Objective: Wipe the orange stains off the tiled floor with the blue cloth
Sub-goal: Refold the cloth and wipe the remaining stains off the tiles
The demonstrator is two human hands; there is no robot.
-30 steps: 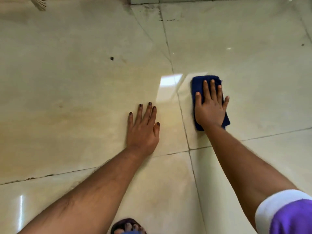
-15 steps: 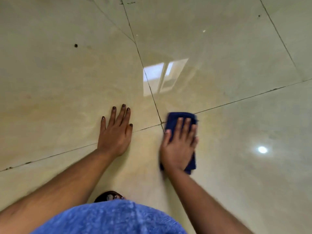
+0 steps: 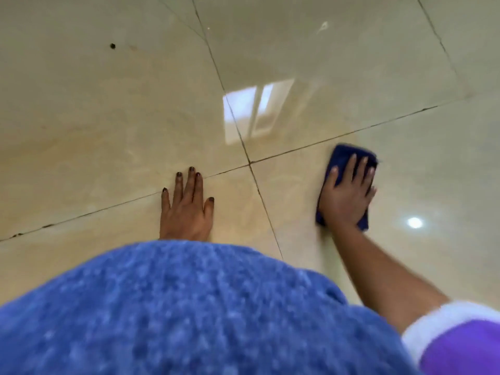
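Right hand [image 3: 347, 197]: fingers spread flat, pressed on blue cloth [image 3: 341, 157] beneath them.
Left hand [image 3: 186, 205]: fingers straight, close together, flat on tiled floor [image 3: 108, 117].

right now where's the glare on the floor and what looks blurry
Head view: a bright window reflection lies across the tile joint above the left hand; a round lamp glare sits right of the right hand. The cloth edges are motion-smeared, and the blue fabric in the foreground is out of focus.
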